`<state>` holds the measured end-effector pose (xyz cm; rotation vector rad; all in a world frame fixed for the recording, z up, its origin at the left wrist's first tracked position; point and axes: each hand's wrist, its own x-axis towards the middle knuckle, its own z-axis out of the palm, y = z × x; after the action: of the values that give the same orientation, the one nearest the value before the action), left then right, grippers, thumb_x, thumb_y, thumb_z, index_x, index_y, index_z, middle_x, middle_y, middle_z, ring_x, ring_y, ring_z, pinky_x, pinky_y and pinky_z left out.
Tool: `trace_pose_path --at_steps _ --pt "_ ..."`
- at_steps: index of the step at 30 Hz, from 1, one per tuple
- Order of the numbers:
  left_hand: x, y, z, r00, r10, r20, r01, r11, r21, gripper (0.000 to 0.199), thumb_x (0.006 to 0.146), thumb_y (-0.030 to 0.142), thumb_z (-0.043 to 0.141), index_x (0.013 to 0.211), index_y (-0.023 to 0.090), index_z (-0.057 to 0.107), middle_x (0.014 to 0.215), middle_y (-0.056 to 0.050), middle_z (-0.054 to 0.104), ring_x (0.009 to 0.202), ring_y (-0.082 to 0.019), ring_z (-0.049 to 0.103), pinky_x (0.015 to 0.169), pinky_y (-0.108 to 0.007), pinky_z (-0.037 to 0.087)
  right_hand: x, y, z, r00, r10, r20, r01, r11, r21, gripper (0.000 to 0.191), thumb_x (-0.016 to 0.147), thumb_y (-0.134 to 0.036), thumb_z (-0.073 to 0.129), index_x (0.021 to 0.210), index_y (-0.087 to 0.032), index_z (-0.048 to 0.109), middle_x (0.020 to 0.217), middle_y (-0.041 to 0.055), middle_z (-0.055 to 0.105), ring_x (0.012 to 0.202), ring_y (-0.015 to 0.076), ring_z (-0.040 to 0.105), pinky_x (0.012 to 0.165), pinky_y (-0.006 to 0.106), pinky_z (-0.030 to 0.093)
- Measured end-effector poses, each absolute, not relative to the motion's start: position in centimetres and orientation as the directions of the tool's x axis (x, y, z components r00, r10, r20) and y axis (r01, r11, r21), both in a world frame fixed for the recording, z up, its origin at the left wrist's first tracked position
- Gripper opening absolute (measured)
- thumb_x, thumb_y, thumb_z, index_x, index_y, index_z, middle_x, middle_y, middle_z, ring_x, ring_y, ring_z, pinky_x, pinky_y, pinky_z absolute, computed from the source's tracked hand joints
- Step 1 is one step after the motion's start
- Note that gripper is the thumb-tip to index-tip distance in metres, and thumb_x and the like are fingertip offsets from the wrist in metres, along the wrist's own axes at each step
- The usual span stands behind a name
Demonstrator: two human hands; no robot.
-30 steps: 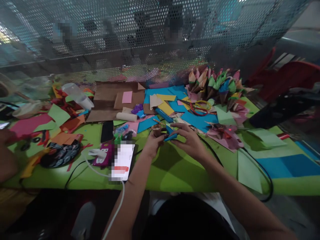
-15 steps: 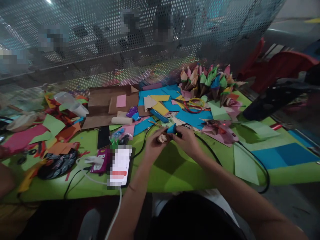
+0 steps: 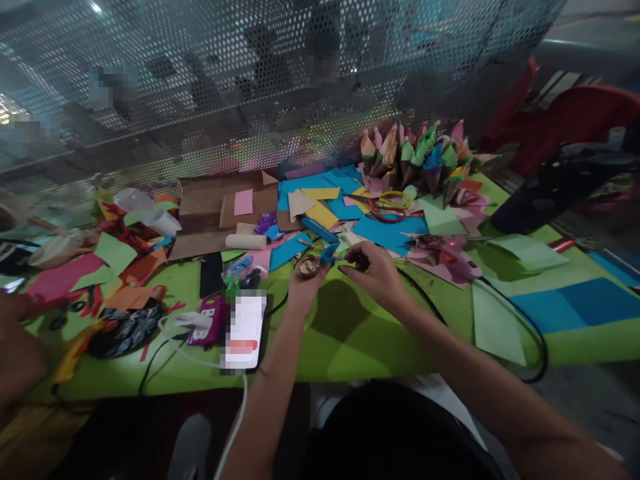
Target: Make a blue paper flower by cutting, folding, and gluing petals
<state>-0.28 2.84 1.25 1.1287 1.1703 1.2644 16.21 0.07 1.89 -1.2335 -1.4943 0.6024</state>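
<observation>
My left hand (image 3: pixel 304 288) is closed around a small brown paper cone whose wide end, with crumpled pale paper inside (image 3: pixel 309 268), faces me. From the same fingers, on the right, a piece of blue paper (image 3: pixel 329 253) sticks out; how it joins the cone is hidden. Just right of the blue paper is my right hand (image 3: pixel 374 270), its fingers bent and the thumb apart from the forefinger. I make out nothing held between them. Both hands are over the green tabletop (image 3: pixel 350 347).
Several finished paper cones (image 3: pixel 407 157) stand at the back right. Scissors (image 3: pixel 390 205), a blue cutter (image 3: pixel 320 230) and a glue gun (image 3: pixel 450 248) with a cord lie among paper scraps. A phone (image 3: pixel 243 330) and a purple power strip (image 3: pixel 207 320) are on the left. Another person's arm (image 3: pixel 17 347) reaches in.
My right hand has come off the blue paper and its thumb and forefinger have parted. The left hand has shifted slightly left with the cone and blue paper.
</observation>
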Motion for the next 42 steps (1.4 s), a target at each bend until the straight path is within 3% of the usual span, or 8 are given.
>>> trace_pose_path --at_steps 4,9,14,22,25,32,36,42 --pt "-0.2 2.9 1.3 -0.092 0.996 0.0 -0.077 -0.007 0.997 0.042 0.052 0.044 0.091 0.068 0.018 0.062 0.07 0.001 0.066 0.071 -0.014 0.06 0.074 -0.029 0.052 15.8 -0.2 1.7 0.037 0.944 0.329 0.333 0.299 -0.894 0.011 0.083 -0.031 0.065 0.082 -0.021 0.067 0.075 0.0019 0.068 0.069 0.0169 0.061 0.063 0.028 0.044" --pt "-0.3 2.9 1.3 -0.027 0.996 0.087 -0.015 -0.087 0.996 0.032 0.061 0.037 0.089 0.074 0.018 0.066 0.075 -0.001 0.068 0.075 -0.016 0.062 0.077 -0.032 0.054 15.4 -0.2 1.2 0.046 0.966 0.254 0.257 0.234 -0.938 0.02 0.084 -0.034 0.064 0.095 -0.019 0.071 0.085 0.0044 0.074 0.072 0.0181 0.066 0.066 0.03 0.048" --pt "-0.5 3.0 1.1 -0.014 0.982 0.188 -0.006 -0.188 0.982 0.033 0.061 0.03 0.089 0.078 0.02 0.062 0.075 0.002 0.064 0.072 -0.015 0.059 0.071 -0.029 0.051 15.3 -0.1 1.0 0.067 0.958 0.28 0.249 0.256 -0.934 0.021 0.083 -0.032 0.065 0.097 -0.02 0.075 0.094 0.0071 0.077 0.078 0.0203 0.069 0.072 0.033 0.053" --pt "-0.4 3.2 1.0 0.026 0.985 0.171 0.036 -0.172 0.984 0.035 0.059 0.036 0.087 0.07 0.019 0.059 0.07 0.003 0.059 0.069 -0.013 0.055 0.068 -0.027 0.048 15.1 -0.3 1.3 0.058 0.968 0.243 0.149 0.232 -0.961 0.025 0.081 -0.036 0.069 0.098 -0.02 0.078 0.086 0.0045 0.076 0.07 0.0188 0.066 0.065 0.03 0.05" --pt "-0.4 3.2 0.9 0.033 0.977 0.212 0.066 -0.214 0.975 0.034 0.059 0.035 0.086 0.065 0.019 0.056 0.067 0.004 0.055 0.066 -0.012 0.051 0.065 -0.026 0.044 15.3 -0.2 1.5 0.07 0.949 0.307 0.178 0.291 -0.94 0.02 0.079 -0.036 0.073 0.091 -0.021 0.078 0.089 0.0052 0.075 0.079 0.0208 0.068 0.069 0.031 0.051" --pt "-0.6 2.8 0.7 0.113 0.937 0.329 0.11 -0.341 0.934 0.012 0.065 0.021 0.073 0.067 0.019 0.061 0.07 0.002 0.059 0.069 -0.014 0.053 0.065 -0.027 0.044 15.4 -0.2 1.1 0.084 0.954 0.287 0.182 0.269 -0.946 0.015 0.077 -0.034 0.074 0.085 -0.021 0.076 0.079 0.0031 0.073 0.074 0.0201 0.067 0.071 0.032 0.052" --pt "-0.6 2.6 0.9 0.136 0.916 0.378 0.093 -0.392 0.915 0.009 0.065 0.018 0.071 0.067 0.02 0.062 0.071 0.001 0.06 0.069 -0.015 0.054 0.065 -0.028 0.044 15.4 -0.3 1.2 0.073 0.959 0.273 0.172 0.257 -0.951 0.017 0.077 -0.035 0.073 0.086 -0.02 0.076 0.079 0.0034 0.074 0.074 0.0207 0.068 0.071 0.033 0.053" --pt "-0.5 2.5 0.9 0.165 0.915 0.368 0.101 -0.387 0.916 0.01 0.066 0.016 0.071 0.069 0.021 0.062 0.072 0.001 0.06 0.071 -0.016 0.055 0.067 -0.029 0.044 15.5 -0.1 1.3 0.097 0.927 0.363 0.227 0.335 -0.915 0.013 0.077 -0.034 0.076 0.083 -0.023 0.077 0.102 0.0079 0.073 0.092 0.024 0.069 0.083 0.038 0.055"
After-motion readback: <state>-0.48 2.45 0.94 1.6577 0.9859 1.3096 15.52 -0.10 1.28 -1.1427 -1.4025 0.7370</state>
